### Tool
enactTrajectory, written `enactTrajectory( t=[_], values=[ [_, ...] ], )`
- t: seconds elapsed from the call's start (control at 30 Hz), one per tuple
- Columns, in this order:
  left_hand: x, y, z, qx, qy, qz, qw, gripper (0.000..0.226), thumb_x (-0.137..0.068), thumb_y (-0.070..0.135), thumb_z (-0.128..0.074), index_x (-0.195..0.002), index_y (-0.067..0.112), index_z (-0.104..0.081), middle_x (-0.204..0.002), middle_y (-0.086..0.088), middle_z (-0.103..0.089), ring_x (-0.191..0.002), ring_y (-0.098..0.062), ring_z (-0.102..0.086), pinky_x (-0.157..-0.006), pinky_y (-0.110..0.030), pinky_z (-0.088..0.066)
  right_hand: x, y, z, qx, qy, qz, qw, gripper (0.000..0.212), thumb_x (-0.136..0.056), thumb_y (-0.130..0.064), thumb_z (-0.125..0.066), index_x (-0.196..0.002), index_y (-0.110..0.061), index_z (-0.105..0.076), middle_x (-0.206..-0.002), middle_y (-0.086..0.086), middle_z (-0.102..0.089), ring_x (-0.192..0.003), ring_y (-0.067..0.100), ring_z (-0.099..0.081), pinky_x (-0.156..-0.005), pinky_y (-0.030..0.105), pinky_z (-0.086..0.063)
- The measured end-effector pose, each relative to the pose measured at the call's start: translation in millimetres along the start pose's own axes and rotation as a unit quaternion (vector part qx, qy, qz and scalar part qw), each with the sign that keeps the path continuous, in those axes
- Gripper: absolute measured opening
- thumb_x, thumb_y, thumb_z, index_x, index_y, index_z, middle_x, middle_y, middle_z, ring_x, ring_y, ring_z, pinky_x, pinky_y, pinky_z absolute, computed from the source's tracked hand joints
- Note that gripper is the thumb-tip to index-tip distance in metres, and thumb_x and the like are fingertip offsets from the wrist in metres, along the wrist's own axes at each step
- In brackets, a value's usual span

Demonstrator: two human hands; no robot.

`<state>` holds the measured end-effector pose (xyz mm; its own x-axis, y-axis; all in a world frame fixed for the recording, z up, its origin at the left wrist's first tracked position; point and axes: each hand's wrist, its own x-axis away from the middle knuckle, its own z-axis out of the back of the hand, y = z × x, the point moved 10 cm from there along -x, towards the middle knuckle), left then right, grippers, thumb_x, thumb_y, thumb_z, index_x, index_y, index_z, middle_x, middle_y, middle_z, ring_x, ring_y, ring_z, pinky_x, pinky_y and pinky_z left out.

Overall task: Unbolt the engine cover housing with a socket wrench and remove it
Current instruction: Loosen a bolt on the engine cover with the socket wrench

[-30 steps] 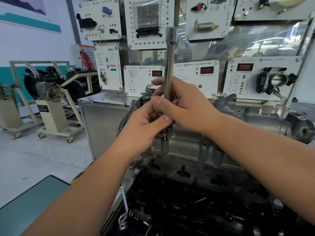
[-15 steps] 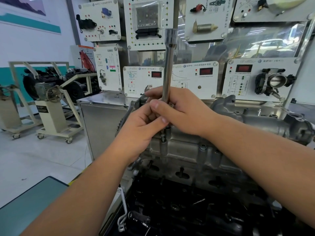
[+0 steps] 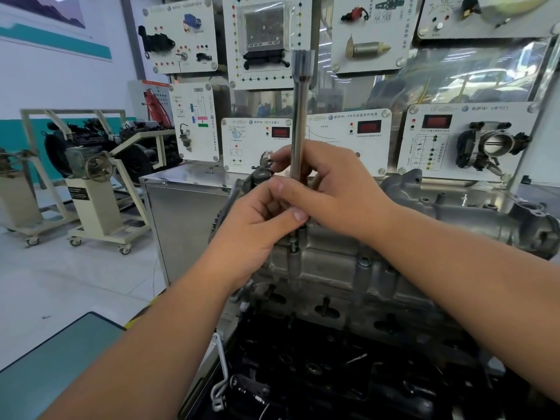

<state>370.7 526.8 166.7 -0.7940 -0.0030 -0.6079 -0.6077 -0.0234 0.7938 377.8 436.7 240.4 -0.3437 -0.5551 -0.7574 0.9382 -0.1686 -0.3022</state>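
Observation:
A long steel socket wrench stands upright over the left end of the grey cast engine cover housing. My right hand grips its shaft from the right, fingers wrapped round it. My left hand holds the lower shaft from the left, just under the right hand. Below the hands a bolt sticks up from the housing, its threads showing. The wrench's lower tip is hidden by my fingers.
Behind the engine stands a wall of white training panels with a throttle body. A steel cabinet sits left of the engine. Engine stands on casters are further left. A teal-topped table corner is at lower left.
The wrench and both hands have stayed on the same bolt; the bolt's exposed threads beneath the hands look slightly longer than a second ago.

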Motion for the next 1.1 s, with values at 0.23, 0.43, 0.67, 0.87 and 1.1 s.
enactTrajectory(
  t=[0.23,0.43,0.67,0.87,1.1],
  values=[
    [2,-5,0,-0.002,-0.03,0.038,0.999,0.025,-0.092,0.042,-0.059,-0.106,0.032,-0.077,-0.111,-0.002,-0.076,-0.111,-0.019,-0.069,-0.099,-0.036,-0.052,0,11,-23,-0.074,-0.092,-0.052,0.992,0.045,-0.098,-0.03,-0.04,-0.139,-0.015,-0.053,-0.123,-0.006,-0.065,-0.099,-0.011,-0.058,-0.08,0.005,-0.042],
    [1,1,-3,-0.005,-0.01,-0.001,1.0,0.022,-0.087,0.025,-0.068,-0.098,0.042,-0.076,-0.095,0.011,-0.076,-0.094,-0.003,-0.07,-0.083,-0.02,-0.055,0,4,-4,-0.031,-0.018,-0.012,0.999,0.044,-0.092,-0.036,-0.06,-0.13,-0.014,-0.059,-0.107,-0.009,-0.07,-0.098,0.001,-0.064,-0.08,0.013,-0.048],
    [3,-6,-6,-0.016,-0.047,0.036,0.998,0.028,-0.095,0.045,-0.055,-0.113,0.038,-0.075,-0.12,-0.001,-0.074,-0.121,-0.019,-0.066,-0.105,-0.04,-0.048,0,8,-18,-0.045,-0.07,-0.036,0.996,0.044,-0.099,-0.031,-0.041,-0.139,-0.016,-0.05,-0.121,-0.007,-0.066,-0.109,-0.005,-0.057,-0.093,0.008,-0.042],
    [2,1,-5,0.003,-0.035,0.004,0.999,0.021,-0.086,0.027,-0.067,-0.098,0.04,-0.077,-0.091,0.013,-0.075,-0.09,0.0,-0.07,-0.082,-0.016,-0.054,1,0,-12,-0.018,-0.068,-0.019,0.997,0.044,-0.097,-0.037,-0.047,-0.132,-0.011,-0.056,-0.107,-0.012,-0.067,-0.102,0.011,-0.065,-0.09,0.034,-0.051],
    [2,-5,-1,-0.004,-0.025,0.037,0.999,0.026,-0.092,0.045,-0.057,-0.108,0.037,-0.076,-0.111,-0.001,-0.076,-0.109,-0.017,-0.07,-0.094,-0.035,-0.053,0,3,-9,-0.022,-0.041,-0.029,0.999,0.038,-0.099,-0.031,-0.043,-0.125,-0.01,-0.061,-0.106,0.002,-0.072,-0.094,0.008,-0.065,-0.082,0.027,-0.052]
  ],
)
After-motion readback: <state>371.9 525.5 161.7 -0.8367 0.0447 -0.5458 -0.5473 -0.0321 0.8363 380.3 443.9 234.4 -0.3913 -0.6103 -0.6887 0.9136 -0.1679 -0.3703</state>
